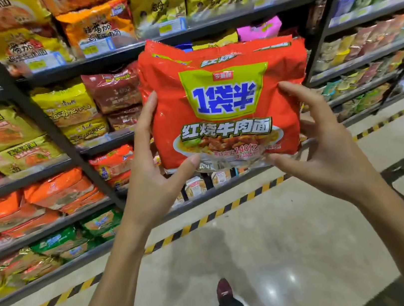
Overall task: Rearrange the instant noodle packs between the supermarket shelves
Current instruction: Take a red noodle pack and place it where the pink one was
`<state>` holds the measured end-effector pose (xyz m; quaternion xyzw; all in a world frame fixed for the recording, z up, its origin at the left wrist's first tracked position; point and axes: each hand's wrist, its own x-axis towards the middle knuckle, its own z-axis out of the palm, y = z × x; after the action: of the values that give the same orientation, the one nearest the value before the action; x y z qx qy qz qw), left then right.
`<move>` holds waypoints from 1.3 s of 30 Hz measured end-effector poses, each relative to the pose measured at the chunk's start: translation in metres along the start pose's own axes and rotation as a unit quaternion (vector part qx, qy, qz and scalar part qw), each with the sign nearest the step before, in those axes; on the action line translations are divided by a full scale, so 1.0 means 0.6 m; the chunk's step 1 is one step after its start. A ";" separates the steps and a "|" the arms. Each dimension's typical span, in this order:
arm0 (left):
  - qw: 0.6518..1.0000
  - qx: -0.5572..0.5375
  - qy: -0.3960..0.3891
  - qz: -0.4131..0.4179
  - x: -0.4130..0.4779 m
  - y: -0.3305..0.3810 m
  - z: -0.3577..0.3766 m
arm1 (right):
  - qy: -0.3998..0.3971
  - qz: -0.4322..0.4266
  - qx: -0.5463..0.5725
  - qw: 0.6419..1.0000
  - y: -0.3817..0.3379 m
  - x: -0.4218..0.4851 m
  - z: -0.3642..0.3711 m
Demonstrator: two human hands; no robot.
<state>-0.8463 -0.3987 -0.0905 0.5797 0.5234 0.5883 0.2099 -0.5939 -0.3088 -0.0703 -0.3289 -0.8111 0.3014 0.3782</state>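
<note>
- Dark metal shelves point(49, 173) at left carry yellow, orange and green noodle packs.
- The left hand point(153, 165) grips the red noodle multipack point(225, 107) at its lower left edge, thumb on the front, fingers behind.
- The multipack is upright in the air before the shelves, label facing the person.
- The right hand point(322, 140) clasps its lower right edge, fingers curled loosely.
- A dark red shoe point(224, 289) stands on the glossy floor point(301, 243) below.
</note>
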 end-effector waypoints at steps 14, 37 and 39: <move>0.995 -0.073 -0.072 0.003 0.249 -0.087 0.344 | 0.031 0.093 -0.121 0.988 0.242 0.108 -0.264; 0.991 -0.011 -0.071 -0.112 0.575 -0.209 0.838 | -0.082 0.076 -0.165 0.980 0.783 0.366 -0.613; 0.989 -0.033 -0.049 -0.139 0.591 -0.222 0.864 | -0.101 0.057 -0.156 0.981 0.819 0.403 -0.624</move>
<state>-0.5117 0.1456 -0.1551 0.5221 0.5680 0.5417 0.3338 -0.2598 0.2612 -0.1332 -0.3979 -0.8620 0.2237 0.2204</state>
